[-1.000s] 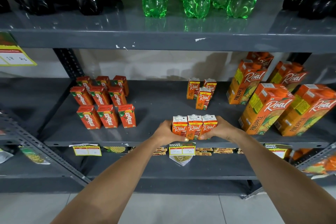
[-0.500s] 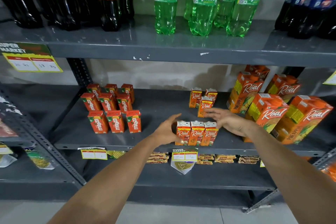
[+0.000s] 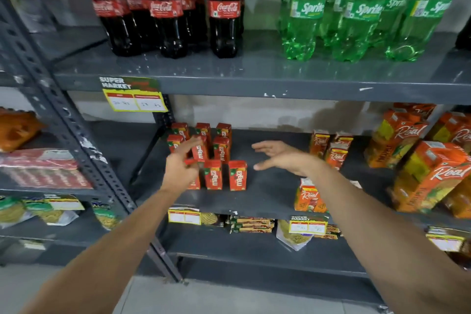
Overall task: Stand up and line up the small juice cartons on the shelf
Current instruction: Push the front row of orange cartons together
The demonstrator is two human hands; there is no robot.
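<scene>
Several small red Maaza cartons (image 3: 213,174) stand upright in rows on the grey middle shelf (image 3: 267,196). My left hand (image 3: 182,163) hovers in front of the left column, fingers spread, covering the front left carton. My right hand (image 3: 280,157) is open over bare shelf, to the right of the Maaza group. A row of small orange Real cartons (image 3: 307,196) stands at the shelf's front edge, partly hidden by my right forearm. Three more small Real cartons (image 3: 331,148) stand further back.
Large Real pineapple cartons (image 3: 430,173) fill the right of the shelf. Coca-Cola bottles (image 3: 224,13) and Sprite bottles (image 3: 356,10) stand on the shelf above. A slanted metal upright (image 3: 76,140) runs at left. Snack packets lie on the lower shelf (image 3: 252,224).
Both hands let go of the front row of Real cartons and moved left and back toward the Maaza cartons. The view swung left and up.
</scene>
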